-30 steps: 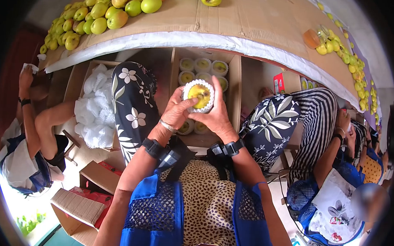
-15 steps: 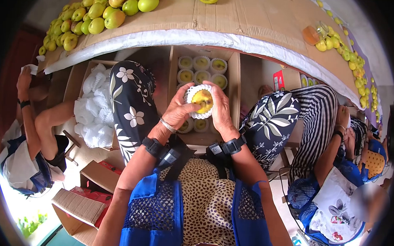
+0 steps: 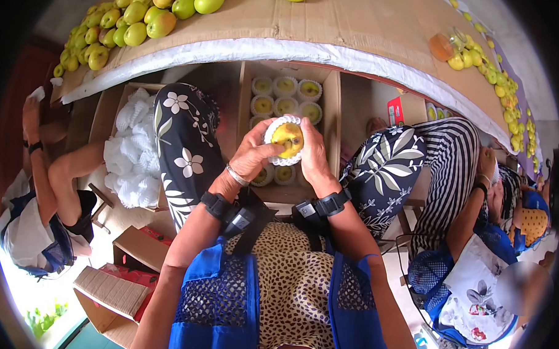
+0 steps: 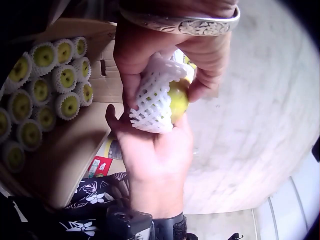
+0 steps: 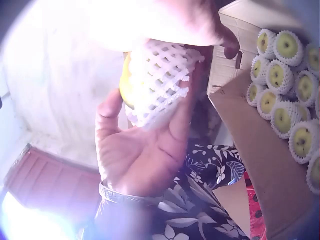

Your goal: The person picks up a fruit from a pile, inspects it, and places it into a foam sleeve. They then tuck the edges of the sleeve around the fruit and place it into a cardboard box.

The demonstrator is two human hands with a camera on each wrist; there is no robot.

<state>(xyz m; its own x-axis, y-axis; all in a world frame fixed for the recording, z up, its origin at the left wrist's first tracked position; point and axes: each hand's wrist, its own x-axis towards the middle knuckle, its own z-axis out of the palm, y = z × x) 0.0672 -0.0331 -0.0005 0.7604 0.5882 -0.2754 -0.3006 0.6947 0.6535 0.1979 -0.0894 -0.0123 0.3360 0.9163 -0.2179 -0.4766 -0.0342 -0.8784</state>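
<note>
As two hands meet, a round yellow apple (image 3: pixel 291 135) in a white foam-net sleeve (image 4: pixel 152 104) sits between them.
The left hand (image 3: pixel 253 154) has thumb and fingers clamped round sleeve and fruit; the right hand (image 3: pixel 315 156) touches the opposite side, its fingers too hidden to tell whether they curl. The apple is above an open tan cardboard box (image 3: pixel 333 99) holding net-wrapped yellow-green apples (image 3: pixel 285 86), near the cardboard-covered table (image 3: pixel 364 27).
</note>
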